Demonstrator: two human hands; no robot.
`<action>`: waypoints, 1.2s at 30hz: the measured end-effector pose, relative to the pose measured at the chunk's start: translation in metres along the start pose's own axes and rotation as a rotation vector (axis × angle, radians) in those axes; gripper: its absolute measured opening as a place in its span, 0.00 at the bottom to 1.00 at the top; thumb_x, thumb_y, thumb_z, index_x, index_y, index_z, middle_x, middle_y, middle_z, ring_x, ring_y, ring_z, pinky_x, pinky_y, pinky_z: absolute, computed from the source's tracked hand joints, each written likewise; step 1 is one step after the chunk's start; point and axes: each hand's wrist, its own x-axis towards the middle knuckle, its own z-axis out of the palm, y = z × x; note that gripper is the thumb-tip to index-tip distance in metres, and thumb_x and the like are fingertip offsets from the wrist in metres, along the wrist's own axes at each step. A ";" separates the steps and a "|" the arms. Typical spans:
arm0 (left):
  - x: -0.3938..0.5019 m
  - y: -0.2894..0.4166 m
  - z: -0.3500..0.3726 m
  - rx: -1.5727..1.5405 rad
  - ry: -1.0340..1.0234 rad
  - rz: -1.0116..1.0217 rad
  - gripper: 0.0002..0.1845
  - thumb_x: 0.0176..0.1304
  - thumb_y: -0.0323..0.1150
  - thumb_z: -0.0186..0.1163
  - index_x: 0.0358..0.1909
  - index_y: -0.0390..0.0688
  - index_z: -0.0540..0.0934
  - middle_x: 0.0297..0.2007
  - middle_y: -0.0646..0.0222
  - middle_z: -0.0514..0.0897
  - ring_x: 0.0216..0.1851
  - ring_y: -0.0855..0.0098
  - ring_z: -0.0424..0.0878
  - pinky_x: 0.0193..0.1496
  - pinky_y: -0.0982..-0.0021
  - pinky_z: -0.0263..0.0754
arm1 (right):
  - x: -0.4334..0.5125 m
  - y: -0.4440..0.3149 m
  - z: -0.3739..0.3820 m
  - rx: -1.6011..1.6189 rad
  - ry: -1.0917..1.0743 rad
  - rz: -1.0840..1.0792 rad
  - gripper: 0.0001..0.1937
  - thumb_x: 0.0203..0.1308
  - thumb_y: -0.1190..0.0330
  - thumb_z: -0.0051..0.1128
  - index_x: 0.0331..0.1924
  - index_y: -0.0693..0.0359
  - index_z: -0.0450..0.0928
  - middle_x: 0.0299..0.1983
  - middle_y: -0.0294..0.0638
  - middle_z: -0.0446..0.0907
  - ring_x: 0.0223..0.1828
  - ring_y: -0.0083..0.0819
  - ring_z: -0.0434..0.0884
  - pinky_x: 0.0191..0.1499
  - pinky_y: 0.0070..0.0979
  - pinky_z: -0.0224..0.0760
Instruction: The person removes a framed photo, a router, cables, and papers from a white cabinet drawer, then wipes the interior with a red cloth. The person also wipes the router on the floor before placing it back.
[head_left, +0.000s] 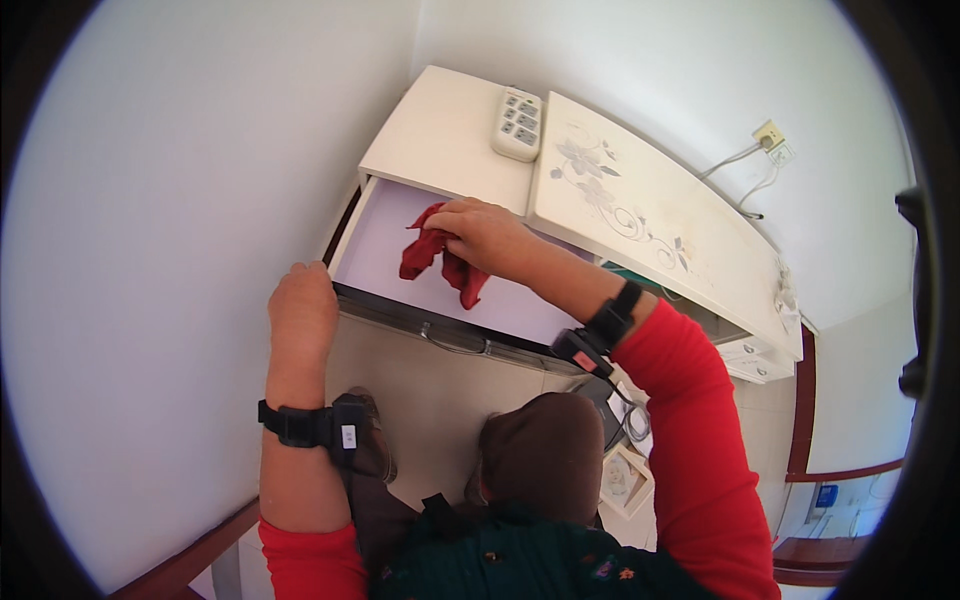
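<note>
A crumpled red cloth (431, 251) hangs from the fingers of my right hand (484, 232), inside a pulled-out drawer. The drawer (375, 247) has a pale lilac bottom, a dark front edge and a metal pull handle (454, 343). My left hand (304, 300) is at the drawer's front left corner, fingers bent around its edge; the fingertips are hidden. The drawer belongs to a low white cabinet (442, 127) with a raised, flower-printed top panel (600, 172).
A white multi-socket power strip (517, 124) lies on the cabinet. Cables run to a wall outlet (769, 136) at the right. On the tiled floor, beside my knee, are a framed picture (624, 480) and a dark flat object (596, 401). A wall (172, 225) rises close on the left.
</note>
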 end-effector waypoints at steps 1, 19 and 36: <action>0.000 0.001 -0.001 -0.013 -0.007 -0.002 0.07 0.62 0.30 0.55 0.34 0.37 0.77 0.37 0.50 0.80 0.40 0.47 0.81 0.45 0.51 0.76 | 0.014 0.002 0.011 -0.004 -0.012 0.003 0.18 0.55 0.74 0.54 0.52 0.56 0.78 0.52 0.43 0.79 0.56 0.44 0.76 0.58 0.36 0.70; 0.001 0.017 -0.018 -0.063 -0.157 -0.035 0.18 0.50 0.37 0.71 0.37 0.37 0.79 0.42 0.52 0.77 0.42 0.49 0.79 0.45 0.54 0.76 | 0.072 -0.022 0.101 -0.020 -0.499 -0.278 0.15 0.54 0.72 0.57 0.46 0.49 0.83 0.45 0.39 0.79 0.50 0.42 0.79 0.45 0.40 0.77; -0.002 0.027 -0.026 -0.004 -0.166 -0.013 0.24 0.48 0.38 0.73 0.46 0.38 0.80 0.44 0.57 0.80 0.45 0.53 0.80 0.47 0.59 0.75 | -0.155 0.041 0.009 -0.488 -0.692 -0.106 0.05 0.52 0.70 0.58 0.29 0.58 0.85 0.35 0.40 0.84 0.45 0.41 0.82 0.42 0.37 0.78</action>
